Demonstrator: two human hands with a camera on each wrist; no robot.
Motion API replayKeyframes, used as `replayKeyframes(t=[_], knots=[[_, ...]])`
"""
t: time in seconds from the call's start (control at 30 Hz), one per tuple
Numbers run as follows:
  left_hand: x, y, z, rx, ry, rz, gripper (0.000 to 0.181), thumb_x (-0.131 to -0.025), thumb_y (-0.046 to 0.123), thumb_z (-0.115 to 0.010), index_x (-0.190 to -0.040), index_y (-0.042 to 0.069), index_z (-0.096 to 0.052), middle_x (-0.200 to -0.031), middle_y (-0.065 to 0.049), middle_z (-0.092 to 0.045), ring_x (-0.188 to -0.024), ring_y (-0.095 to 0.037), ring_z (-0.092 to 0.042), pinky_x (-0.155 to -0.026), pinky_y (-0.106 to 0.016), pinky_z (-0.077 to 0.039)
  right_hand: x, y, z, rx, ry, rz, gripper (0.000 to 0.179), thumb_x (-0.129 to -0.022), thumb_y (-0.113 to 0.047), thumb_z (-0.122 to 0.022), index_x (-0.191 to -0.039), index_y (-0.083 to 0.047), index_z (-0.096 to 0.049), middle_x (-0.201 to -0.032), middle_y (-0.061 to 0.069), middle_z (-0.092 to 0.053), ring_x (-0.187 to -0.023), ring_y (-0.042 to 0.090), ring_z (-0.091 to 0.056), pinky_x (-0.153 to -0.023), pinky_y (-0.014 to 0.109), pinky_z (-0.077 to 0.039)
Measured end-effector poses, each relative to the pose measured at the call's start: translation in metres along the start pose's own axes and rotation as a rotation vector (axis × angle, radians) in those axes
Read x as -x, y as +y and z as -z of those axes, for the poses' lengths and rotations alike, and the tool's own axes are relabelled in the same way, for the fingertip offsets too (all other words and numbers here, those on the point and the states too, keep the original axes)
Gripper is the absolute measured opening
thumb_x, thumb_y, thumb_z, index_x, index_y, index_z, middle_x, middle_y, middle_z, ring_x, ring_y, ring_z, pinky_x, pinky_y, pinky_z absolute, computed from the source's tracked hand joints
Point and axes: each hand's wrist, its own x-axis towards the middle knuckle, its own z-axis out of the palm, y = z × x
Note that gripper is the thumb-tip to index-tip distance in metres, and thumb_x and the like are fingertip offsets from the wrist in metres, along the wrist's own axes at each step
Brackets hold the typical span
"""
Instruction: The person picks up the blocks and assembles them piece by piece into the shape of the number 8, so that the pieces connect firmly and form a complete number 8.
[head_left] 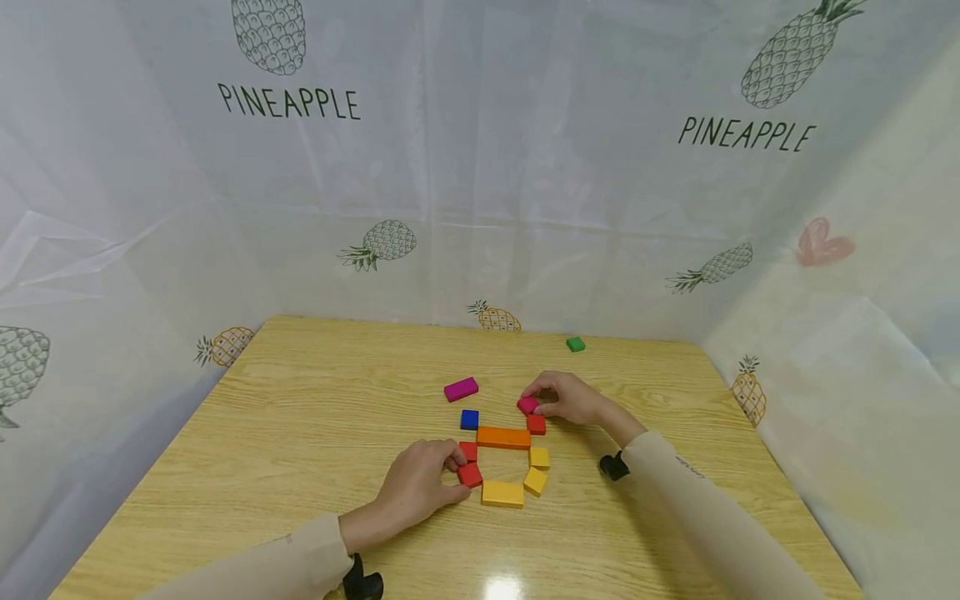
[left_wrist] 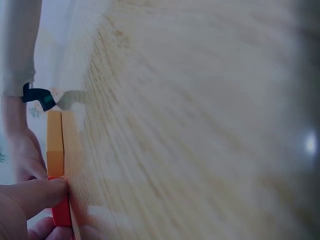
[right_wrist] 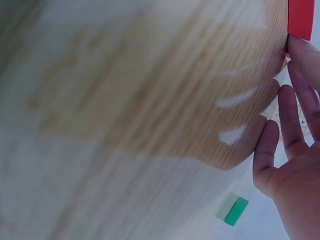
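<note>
My left hand (head_left: 417, 482) holds a small red block (head_left: 470, 476) between thumb and fingers, at the lower left of a rough ring of blocks. Another red block (head_left: 468, 452) lies just behind it, by the fingertips. In the left wrist view the thumb lies across the red block (left_wrist: 61, 213), whose end meets a yellow block (left_wrist: 55, 142). With thumb and fingers, my right hand (head_left: 570, 400) pinches a pink block (head_left: 528, 405) at the ring's far right. Directly in front of that lies a red block (head_left: 536, 425), also visible in the right wrist view.
A long orange block (head_left: 503, 437) crosses the arrangement. Two yellow squares (head_left: 539, 457) and a yellow oblong (head_left: 502, 494) line its near side. A blue block (head_left: 469, 419) and a magenta oblong (head_left: 461, 389) lie behind. Near the table's back edge sits a green block (head_left: 575, 344).
</note>
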Motion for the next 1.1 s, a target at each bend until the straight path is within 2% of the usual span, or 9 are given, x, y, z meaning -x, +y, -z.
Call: replayKeyframes(t=[0.73, 1.1], knots=[[-0.0011, 0.0005, 0.0000, 0.008, 0.002, -0.004, 0.028, -0.079, 0.025, -0.096, -0.095, 0.020, -0.073, -0.087, 0.010, -0.072, -0.082, -0.009, -0.063, -0.071, -0.028, -0.051, 0.0008, 0.0005, 0.0000, 0.002, 0.003, -0.004, 0.028, -0.098, -0.009, -0.076, -0.126, -0.013, -0.075, -0.121, 0.002, -0.069, -0.116, 0.024, -0.065, -0.106, 0.047, -0.053], [-0.0014, -0.0005, -0.0007, -0.004, -0.014, 0.012, 0.030, -0.078, 0.029, -0.096, -0.096, 0.022, -0.072, -0.087, 0.012, -0.070, -0.084, -0.008, -0.058, -0.073, -0.029, -0.049, -0.0002, 0.0024, -0.0001, 0.020, 0.001, 0.013, 0.027, -0.098, -0.010, -0.076, -0.125, -0.013, -0.075, -0.120, 0.002, -0.069, -0.115, 0.023, -0.065, -0.104, 0.044, -0.054]])
